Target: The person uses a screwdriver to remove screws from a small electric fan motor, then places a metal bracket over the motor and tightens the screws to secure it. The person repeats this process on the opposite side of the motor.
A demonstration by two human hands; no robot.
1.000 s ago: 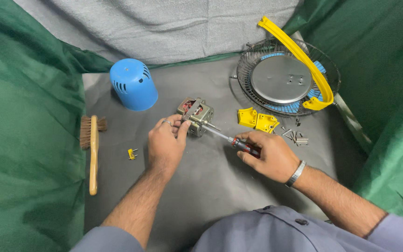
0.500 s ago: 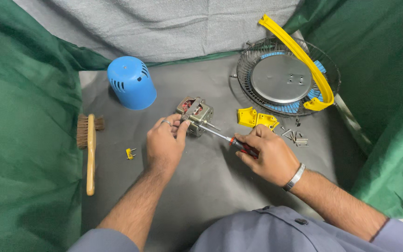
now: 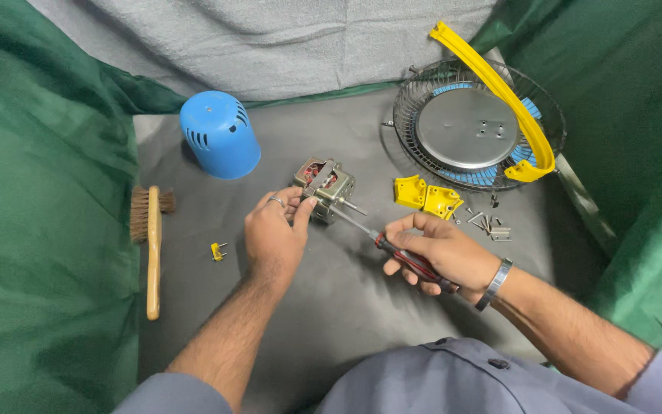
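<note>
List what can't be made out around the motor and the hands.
- Head view: screwdriver tip, where it meets the motor, too small to make out.
- Motor's near left side, covered by left hand.
- Loose screws: too small to count.
- Screwdriver handle, mostly wrapped by right hand.

Dark mat (image 3: 346, 307), blue cover (image 3: 220, 144), brush (image 3: 151, 245), fan guard (image 3: 478, 130), screws (image 3: 486, 224)

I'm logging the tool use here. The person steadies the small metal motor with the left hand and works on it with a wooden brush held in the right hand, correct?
Not quite. The head view shows the right hand holding a red-and-black-handled screwdriver, not a brush. The wooden-handled bristle brush lies untouched on the dark mat. The left hand does steady the small metal motor.
</note>
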